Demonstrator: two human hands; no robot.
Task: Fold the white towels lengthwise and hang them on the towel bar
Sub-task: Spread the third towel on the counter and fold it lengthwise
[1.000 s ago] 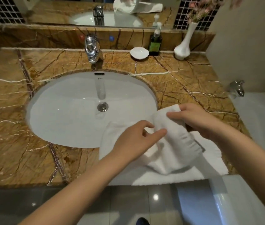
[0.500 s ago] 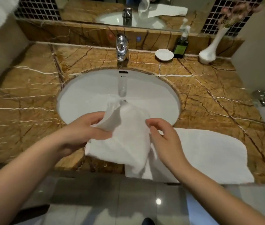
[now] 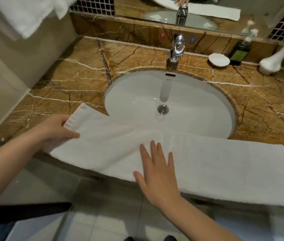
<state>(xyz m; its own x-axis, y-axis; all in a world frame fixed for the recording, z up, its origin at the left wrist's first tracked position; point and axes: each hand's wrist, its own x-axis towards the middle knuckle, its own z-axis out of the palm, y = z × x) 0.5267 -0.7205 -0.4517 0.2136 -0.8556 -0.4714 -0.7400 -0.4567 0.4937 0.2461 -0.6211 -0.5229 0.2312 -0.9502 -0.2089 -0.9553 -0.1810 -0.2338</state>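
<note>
Lying in a long strip along the front edge of the brown stone table point(image 3: 78, 75), the white towel point(image 3: 207, 164) reaches from near the front left corner all the way to the right side, and its far edge covers a bit of the front of the white sink point(image 3: 137, 94). The left hand point(image 3: 54, 131) is at the left end of the towel, with the arm coming in from the lower left. Its thumb sits on top of the cloth and its fingers go under it, so it pinches that end. The right hand point(image 3: 157, 171) is near the middle of the towel, with the arm coming up from the bottom. It lies flat, palm down, fingers spread wide, and presses on the cloth at the front edge without holding anything. Another white towel point(image 3: 24, 13) hangs on the wall past the back left corner. A shiny tap point(image 3: 177, 47) stands at the back edge behind the sink.
</note>
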